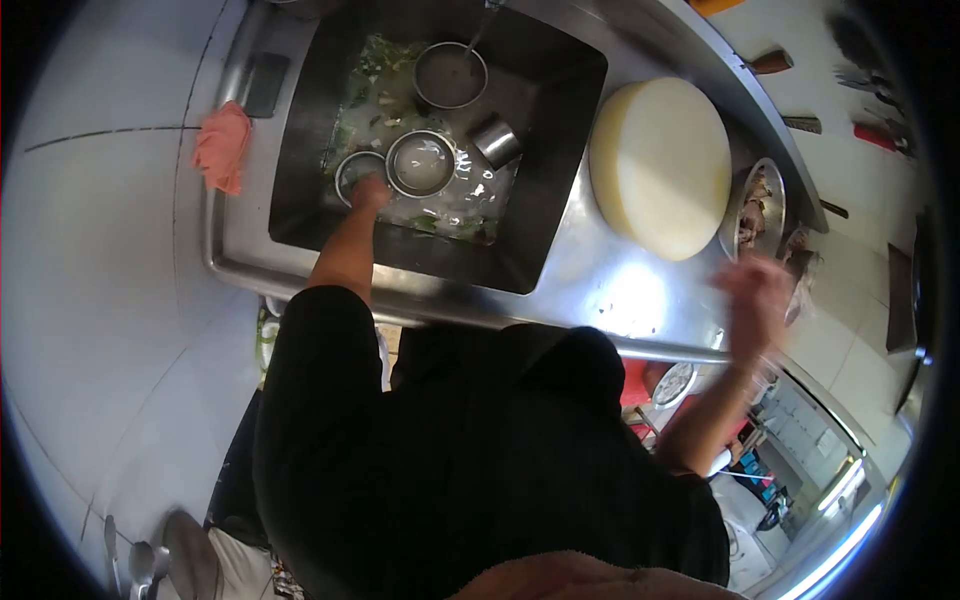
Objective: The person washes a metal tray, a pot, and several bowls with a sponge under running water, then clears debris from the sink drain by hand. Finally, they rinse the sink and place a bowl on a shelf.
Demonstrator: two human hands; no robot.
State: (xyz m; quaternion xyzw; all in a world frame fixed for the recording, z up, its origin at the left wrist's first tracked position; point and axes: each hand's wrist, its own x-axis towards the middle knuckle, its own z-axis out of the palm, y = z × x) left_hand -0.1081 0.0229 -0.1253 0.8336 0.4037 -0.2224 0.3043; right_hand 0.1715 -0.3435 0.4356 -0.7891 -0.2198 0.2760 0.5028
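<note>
One sink (556, 112) holds four metal containers (421, 187), one hand (369, 191).

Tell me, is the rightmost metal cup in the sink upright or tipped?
Tipped: the cup shows its side wall; the nearby container shows its mouth.

The wearer's torso is covered by a plain black fabric top (490, 450); at its two sides, the short black left sleeve (320, 350) and matching right sleeve (695, 525) terminate above ungloved hands, left hand (371, 190) and right hand (755, 295), the latter blurred.
</note>
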